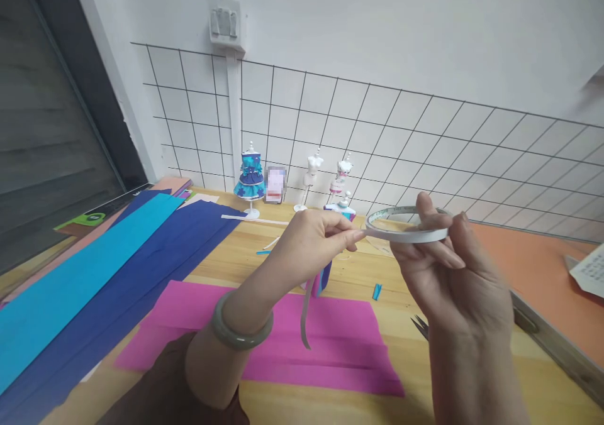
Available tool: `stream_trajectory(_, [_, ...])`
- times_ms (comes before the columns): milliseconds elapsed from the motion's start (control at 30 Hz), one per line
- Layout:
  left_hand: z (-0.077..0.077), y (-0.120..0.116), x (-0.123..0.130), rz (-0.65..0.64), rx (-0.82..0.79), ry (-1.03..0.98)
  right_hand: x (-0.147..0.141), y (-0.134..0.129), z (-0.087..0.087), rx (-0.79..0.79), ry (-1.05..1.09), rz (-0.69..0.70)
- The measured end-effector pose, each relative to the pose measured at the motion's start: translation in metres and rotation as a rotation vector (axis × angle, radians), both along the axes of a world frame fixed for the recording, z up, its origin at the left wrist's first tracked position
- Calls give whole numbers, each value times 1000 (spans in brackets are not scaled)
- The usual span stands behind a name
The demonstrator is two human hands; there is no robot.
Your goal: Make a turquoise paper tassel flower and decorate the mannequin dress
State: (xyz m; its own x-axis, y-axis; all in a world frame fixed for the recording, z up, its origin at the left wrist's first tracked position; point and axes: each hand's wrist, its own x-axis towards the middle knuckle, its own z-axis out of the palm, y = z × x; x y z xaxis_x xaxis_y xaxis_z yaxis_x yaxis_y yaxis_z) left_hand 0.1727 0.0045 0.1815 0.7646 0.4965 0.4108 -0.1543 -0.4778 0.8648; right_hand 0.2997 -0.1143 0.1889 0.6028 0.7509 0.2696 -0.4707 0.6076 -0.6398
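Note:
My right hand grips a thin roll of white tape, with fingers through and around the ring. Pinched between the thumb and fingers of my left hand is the tape's edge or end, just left of the roll. A pale strip hangs below my left hand over a pink sheet lying on the wooden table. Behind my left hand, a mini dress form with blue and purple paper is partly hidden.
Blue sheets cover the left side. Dressed blue form, phone and white forms stand by the wire grid. Scissor tips and a blue scrap lie near my right wrist; an orange mat is at right.

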Motion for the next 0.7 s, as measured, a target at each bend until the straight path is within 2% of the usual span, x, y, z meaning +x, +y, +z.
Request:
stream_trajectory(167, [5, -2, -4, -160, -64, -33, -8, -13, 5, -13, 26, 9])
stream_trajectory(300, [6, -4, -6, -200, -77, -59, -13, -17, 8, -22, 0, 0])
stream_trajectory(467, [9, -9, -10, -188, -59, -63, -14, -18, 12, -73, 16, -89])
stream_trajectory(600, [13, -15, -13, -105, 1, -3, -14, -25, 17, -215, 11, -151])
stream_trajectory(700, [14, -19, -13, -92, 21, 14, -13, -33, 21, -288, -36, -202])
